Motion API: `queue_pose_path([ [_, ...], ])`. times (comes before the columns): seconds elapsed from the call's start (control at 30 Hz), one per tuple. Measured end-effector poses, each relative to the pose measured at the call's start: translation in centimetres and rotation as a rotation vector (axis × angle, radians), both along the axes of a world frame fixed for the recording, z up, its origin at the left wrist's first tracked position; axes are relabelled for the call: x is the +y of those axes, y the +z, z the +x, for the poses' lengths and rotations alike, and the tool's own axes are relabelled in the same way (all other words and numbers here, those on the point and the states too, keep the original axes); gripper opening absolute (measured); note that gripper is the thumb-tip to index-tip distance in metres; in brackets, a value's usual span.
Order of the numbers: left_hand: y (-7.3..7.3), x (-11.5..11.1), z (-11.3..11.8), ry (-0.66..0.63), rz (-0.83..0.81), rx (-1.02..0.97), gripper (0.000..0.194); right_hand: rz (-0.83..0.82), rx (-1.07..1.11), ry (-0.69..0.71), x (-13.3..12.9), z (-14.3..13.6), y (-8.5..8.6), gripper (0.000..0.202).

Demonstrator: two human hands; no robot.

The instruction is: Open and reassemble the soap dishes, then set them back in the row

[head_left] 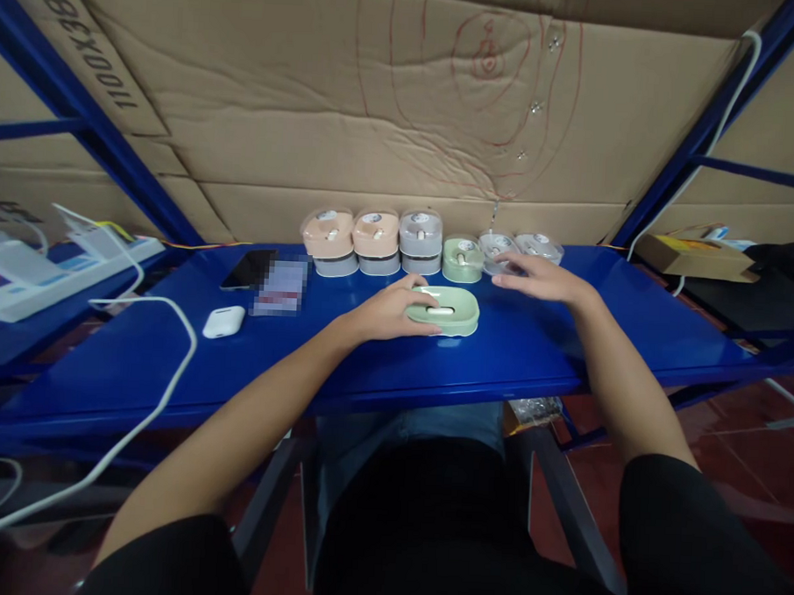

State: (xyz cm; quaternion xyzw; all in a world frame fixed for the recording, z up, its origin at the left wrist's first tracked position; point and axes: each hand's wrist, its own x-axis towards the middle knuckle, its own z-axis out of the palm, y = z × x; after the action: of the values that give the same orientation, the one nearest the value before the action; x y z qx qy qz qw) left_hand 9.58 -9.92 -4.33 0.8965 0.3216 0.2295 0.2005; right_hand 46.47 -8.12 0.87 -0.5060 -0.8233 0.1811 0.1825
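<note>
A person seated at a glossy blue metal tabletop (171, 358) rests the left hand (387, 313) on a pale green oval container (445, 311), fingers curled loosely along its left end and top, a light grip rather than a full clasp. The container lies flat near the middle of the tabletop, a small white piece set in its lid. The right hand (539, 278) stretches forward with fingers spread flat, its grip open, fingertips on a clear plastic lid (497, 247) at the back; a second clear lid (540, 245) lies just beside it.

Along the back edge stands a row of similar rounded plastic containers: two peach ones (351, 234) stacked on grey bases, a grey stack (420, 240) and a single green one (463, 258), all capped in clear plastic. They stand close behind the green container but apart from it.

To the left lie a dark phone (246, 269), a blurred card or packet (280, 286) and a smooth white earbud case (223, 321), well apart from the hands. A white cable (169, 384) loops over the front edge, leading from a white power strip (56, 269) on the far left. Creased brown cardboard (353, 94), marked with red pen lines, forms the backdrop between blue steel uprights (82, 108). A yellow-topped cardboard box (694, 253) sits at the far right.
</note>
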Motion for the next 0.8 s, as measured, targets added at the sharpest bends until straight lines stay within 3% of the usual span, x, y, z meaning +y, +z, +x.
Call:
queue_pose_path([
  [0.1, 0.2, -0.3, 0.3, -0.026, -0.012, -0.022, 0.049, -0.077, -0.055, -0.065, 0.5, 2.1, -0.4, 0.082],
  [0.23, 0.8, 0.2, -0.1, 0.009, -0.009, -0.079, 0.054, -0.112, -0.079, -0.022, 0.8, 3.1, -1.0, 0.085],
  [0.37, 2.2, 1.3, -2.5, 0.185, 0.048, -0.027, 0.063, -0.117, -0.094, 0.04, 0.9, 2.8, -1.5, 0.105],
  [0.5, 2.9, 2.6, -5.5, 0.384, 0.066, 0.23, 0.063, -0.107, -0.101, 0.048, 1.0, 2.4, -2.2, 0.117],
  [0.63, 2.4, 4.0, -7.1, 0.344, 0.051, 0.372, 0.055, -0.091, -0.084, 0.068, 1.3, 2.2, -2.8, 0.119],
  [0.8, 2.2, 4.1, -7.0, 0.323, 0.092, 0.245, 0.054, -0.033, -0.058, 0.034, 1.7, 2.1, -3.2, 0.117],
])
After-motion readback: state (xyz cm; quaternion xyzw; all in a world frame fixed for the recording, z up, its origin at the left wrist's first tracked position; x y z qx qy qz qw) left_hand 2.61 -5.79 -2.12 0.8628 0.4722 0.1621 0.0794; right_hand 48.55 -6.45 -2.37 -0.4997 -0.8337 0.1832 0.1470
